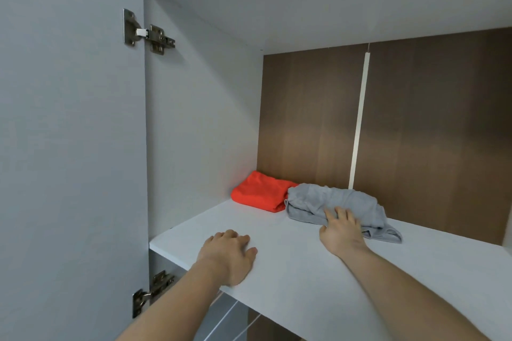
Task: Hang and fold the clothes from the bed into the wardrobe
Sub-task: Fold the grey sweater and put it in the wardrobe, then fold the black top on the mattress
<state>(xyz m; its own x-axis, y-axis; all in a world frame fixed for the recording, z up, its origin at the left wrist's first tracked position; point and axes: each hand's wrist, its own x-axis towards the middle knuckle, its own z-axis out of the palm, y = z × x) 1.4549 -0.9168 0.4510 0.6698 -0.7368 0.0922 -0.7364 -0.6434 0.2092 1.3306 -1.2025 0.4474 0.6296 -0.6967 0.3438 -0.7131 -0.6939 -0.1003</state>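
A folded orange-red garment [259, 194] lies at the back left of the white wardrobe shelf [291, 271]. Right beside it, touching it, sits a loosely folded grey garment [338, 203]. My right hand [341, 228] lies on the grey garment's front edge, fingers spread over the cloth. My left hand [228, 256] rests flat on the bare shelf near its front edge, holding nothing. The bed is out of view.
The open wardrobe door [69, 147] stands at the left on metal hinges [149, 33]. A brown wood back panel [415, 133] with a white vertical strip closes the rear. Below the shelf a hanging rail [230, 315] shows.
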